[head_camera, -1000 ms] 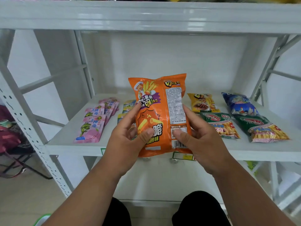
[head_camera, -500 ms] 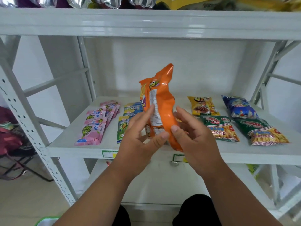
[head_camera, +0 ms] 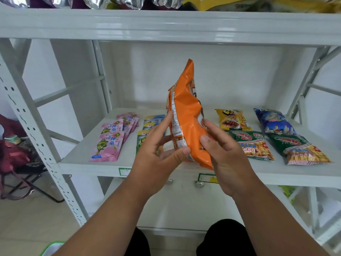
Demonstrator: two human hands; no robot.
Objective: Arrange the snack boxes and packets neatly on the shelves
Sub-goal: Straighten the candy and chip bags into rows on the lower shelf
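White metal shelving (head_camera: 166, 26) fills the head view, its middle shelf (head_camera: 77, 161) holding rows of snack packets. Both hands grip an orange packet (head_camera: 186, 115) upright and edge-on above the shelf's front: left hand (head_camera: 156, 156) pinching its lower edge, right hand (head_camera: 225, 156) closed around its far side.

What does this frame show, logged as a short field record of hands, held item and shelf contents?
held item: orange snack bag, upright, edge-on to the camera
left hand: thumb and fingers on the bag's lower left side
right hand: gripping the bag's lower right side
shelf: white metal, middle level
left of bag: pink packets, green-blue packets lying flat
right of bag: yellow packet, blue packet, two green cracker packets
placement: bag not yet set down
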